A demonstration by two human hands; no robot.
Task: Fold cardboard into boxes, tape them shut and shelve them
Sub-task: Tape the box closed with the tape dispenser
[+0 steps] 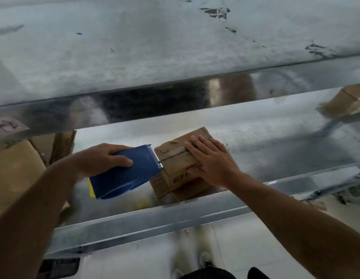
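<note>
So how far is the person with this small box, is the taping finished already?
Done: the small cardboard box is folded, its top flaps closed, and it sits on the metal shelf. In hand: the left hand holds the blue tape dispenser at the box's top edge, while the right hand presses the flaps flat. Left: finishing the tape, then shelving the box properly.

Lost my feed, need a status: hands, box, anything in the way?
Left hand grips tape gun, its edge at the box top. Right hand flat on box, on metal shelf. Nothing blocking.
</note>
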